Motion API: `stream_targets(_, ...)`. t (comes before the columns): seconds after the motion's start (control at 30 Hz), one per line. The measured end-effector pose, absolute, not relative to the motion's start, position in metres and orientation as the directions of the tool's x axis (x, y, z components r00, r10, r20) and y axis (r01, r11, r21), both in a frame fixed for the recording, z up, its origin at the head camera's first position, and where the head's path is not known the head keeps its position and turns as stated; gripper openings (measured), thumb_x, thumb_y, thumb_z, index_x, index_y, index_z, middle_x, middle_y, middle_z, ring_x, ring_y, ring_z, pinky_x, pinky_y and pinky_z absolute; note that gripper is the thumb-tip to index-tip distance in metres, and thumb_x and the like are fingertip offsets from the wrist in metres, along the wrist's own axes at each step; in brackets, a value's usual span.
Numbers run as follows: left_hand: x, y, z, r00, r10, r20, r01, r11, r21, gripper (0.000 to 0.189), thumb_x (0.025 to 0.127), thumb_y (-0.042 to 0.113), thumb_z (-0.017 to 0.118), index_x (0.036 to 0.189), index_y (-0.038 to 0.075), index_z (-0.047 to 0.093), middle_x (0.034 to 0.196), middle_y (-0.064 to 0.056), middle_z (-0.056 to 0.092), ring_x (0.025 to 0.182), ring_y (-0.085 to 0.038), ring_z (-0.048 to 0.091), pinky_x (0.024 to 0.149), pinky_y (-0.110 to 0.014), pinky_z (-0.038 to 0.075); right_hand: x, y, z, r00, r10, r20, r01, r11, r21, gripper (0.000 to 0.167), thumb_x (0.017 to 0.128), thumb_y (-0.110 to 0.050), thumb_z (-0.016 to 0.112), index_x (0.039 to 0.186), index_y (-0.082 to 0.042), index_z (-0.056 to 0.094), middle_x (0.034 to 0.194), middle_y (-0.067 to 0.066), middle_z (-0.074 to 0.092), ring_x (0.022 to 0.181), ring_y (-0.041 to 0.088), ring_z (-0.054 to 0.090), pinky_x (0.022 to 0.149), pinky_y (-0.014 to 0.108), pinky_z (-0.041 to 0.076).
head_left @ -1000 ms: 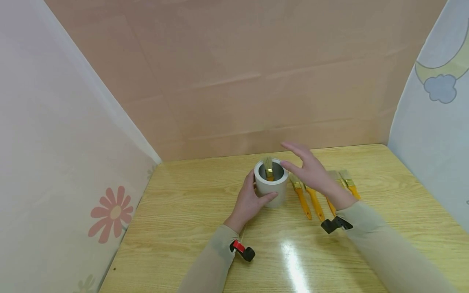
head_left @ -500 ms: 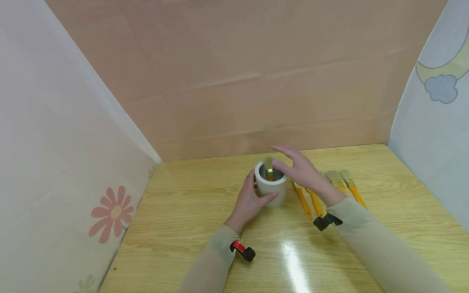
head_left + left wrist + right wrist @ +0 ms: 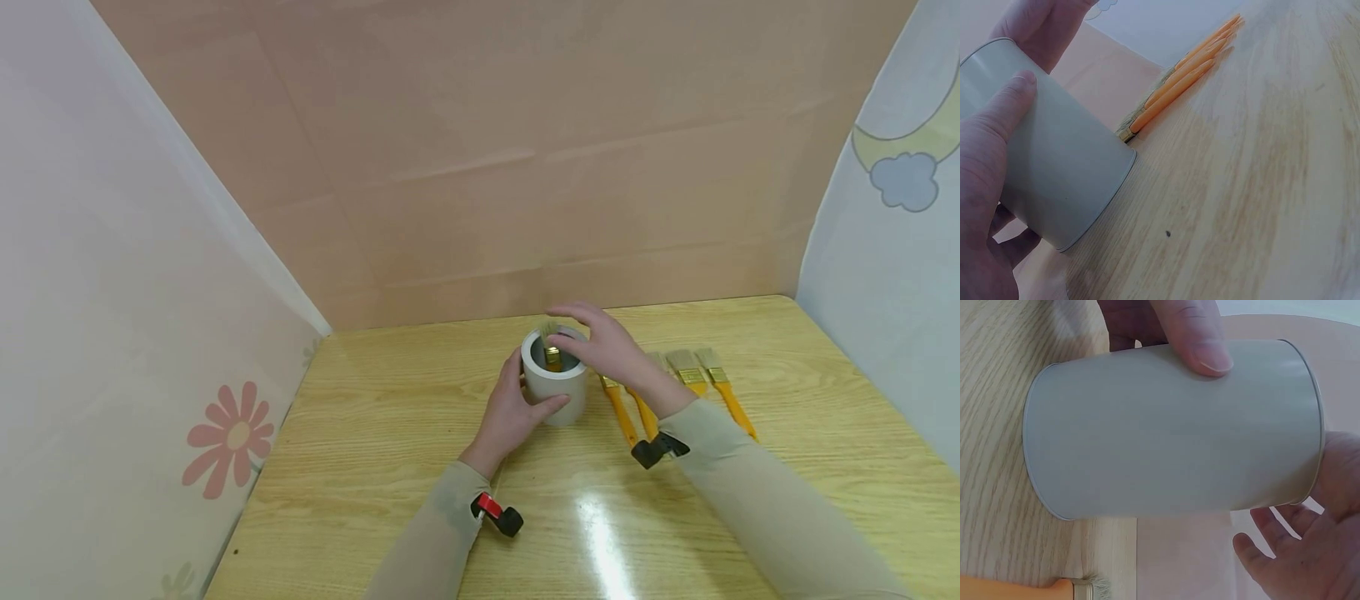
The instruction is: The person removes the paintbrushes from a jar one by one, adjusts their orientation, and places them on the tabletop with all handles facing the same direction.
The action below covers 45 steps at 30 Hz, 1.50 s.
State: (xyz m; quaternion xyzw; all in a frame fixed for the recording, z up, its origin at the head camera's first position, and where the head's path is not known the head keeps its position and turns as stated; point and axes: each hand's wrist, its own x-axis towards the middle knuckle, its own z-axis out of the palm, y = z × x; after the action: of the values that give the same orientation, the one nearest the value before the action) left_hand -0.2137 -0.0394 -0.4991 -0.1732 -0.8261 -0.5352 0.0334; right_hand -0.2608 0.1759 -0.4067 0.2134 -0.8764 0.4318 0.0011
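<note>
In the head view, a pale grey can stands upright on the wooden table. My left hand grips its side, thumb across the front and fingers round the far side. One paintbrush stands inside the can, bristles up; its handle is mostly hidden within. Over the can's right rim reaches my right hand, fingers spread and thumb overlapping the brush. In the right wrist view those fingers lie loosely curved beyond the can, and the left thumb presses on its wall.
To the right of the can, several orange-handled paintbrushes lie side by side with bristles toward the back, partly covered by the right forearm. A tan backdrop rises behind the wooden table, with pale printed sheets at both sides.
My right hand has moved left and slightly down, over the can's mouth to the paintbrush in it. My left hand and the can have stayed put.
</note>
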Motion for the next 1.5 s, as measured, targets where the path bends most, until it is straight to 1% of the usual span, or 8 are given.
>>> stream_targets(0.17,-0.2133,-0.039,-0.499,-0.94,0.249,0.234,0.316,0.373,0.873,0.099,0.094,0.043,0.091,0.171,0.031,0.031,0.161,0.007,0.047,0.143,-0.016,0.052,0.117,-0.047,0.049,-0.2627,0.1747,-0.4074,-0.912,-0.373,0.172,-0.366,0.549,-0.752,0.052,0.108,-0.037,0.076,0.154,-0.016,0.064,0.164,0.011,0.052,0.155,0.043,0.041,0.122,0.073,0.034)
stream_targets(0.5,-0.2126,-0.0387,-0.4991,-0.942,0.246,0.229,0.312,0.382,0.87,0.1,0.094,0.043,0.091,0.172,0.031,0.031,0.161,0.007,0.047,0.142,-0.017,0.053,0.116,-0.048,0.05,-0.2635,0.1718,-0.4071,-0.922,-0.357,0.147,-0.337,0.561,-0.756,0.045,0.107,-0.028,0.078,0.148,-0.013,0.068,0.161,0.012,0.054,0.151,0.046,0.045,0.121,0.07,0.037)
stream_targets(0.67,-0.2129,-0.0383,-0.4992,-0.941,0.246,0.231,0.313,0.384,0.868,0.1,0.094,0.043,0.091,0.172,0.03,0.03,0.162,0.006,0.047,0.142,-0.018,0.053,0.116,-0.049,0.05,-0.2631,0.1709,-0.4071,-0.925,-0.346,0.156,-0.334,0.544,-0.77,0.04,0.106,-0.025,0.08,0.141,-0.009,0.07,0.16,0.014,0.055,0.151,0.046,0.045,0.123,0.069,0.036)
stream_targets(0.83,-0.2131,-0.0381,-0.4991,-0.942,0.245,0.23,0.312,0.383,0.869,0.1,0.094,0.043,0.091,0.172,0.03,0.03,0.162,0.005,0.047,0.143,-0.019,0.053,0.117,-0.05,0.05,-0.2619,0.1706,-0.4063,-0.925,-0.344,0.162,-0.334,0.528,-0.781,0.033,0.105,-0.023,0.08,0.134,-0.008,0.071,0.16,0.015,0.055,0.152,0.046,0.045,0.124,0.07,0.035)
stream_targets(1.17,-0.213,-0.0387,-0.4989,-0.94,0.249,0.235,0.318,0.383,0.867,0.1,0.094,0.043,0.091,0.172,0.03,0.03,0.162,0.006,0.047,0.142,-0.017,0.053,0.116,-0.047,0.05,-0.261,0.1705,-0.4046,-0.918,-0.352,0.181,-0.348,0.502,-0.791,0.023,0.104,-0.018,0.081,0.122,-0.007,0.072,0.157,0.015,0.058,0.149,0.042,0.049,0.124,0.068,0.035)
stream_targets(1.33,-0.2131,-0.039,-0.4982,-0.942,0.245,0.229,0.311,0.381,0.871,0.1,0.094,0.042,0.092,0.172,0.03,0.031,0.161,0.007,0.047,0.142,-0.017,0.053,0.117,-0.047,0.05,-0.2589,0.1717,-0.4032,-0.917,-0.354,0.186,-0.351,0.49,-0.798,0.022,0.105,-0.02,0.08,0.119,-0.006,0.073,0.157,0.015,0.058,0.149,0.042,0.049,0.123,0.068,0.037)
stream_targets(1.5,-0.2133,-0.0388,-0.4971,-0.943,0.243,0.228,0.309,0.378,0.873,0.099,0.094,0.042,0.092,0.171,0.03,0.031,0.16,0.008,0.048,0.142,-0.015,0.053,0.117,-0.046,0.049,-0.2544,0.1752,-0.4002,-0.918,-0.354,0.177,-0.338,0.467,-0.817,0.022,0.106,-0.027,0.079,0.117,-0.007,0.075,0.156,0.01,0.059,0.15,0.043,0.047,0.121,0.071,0.038)
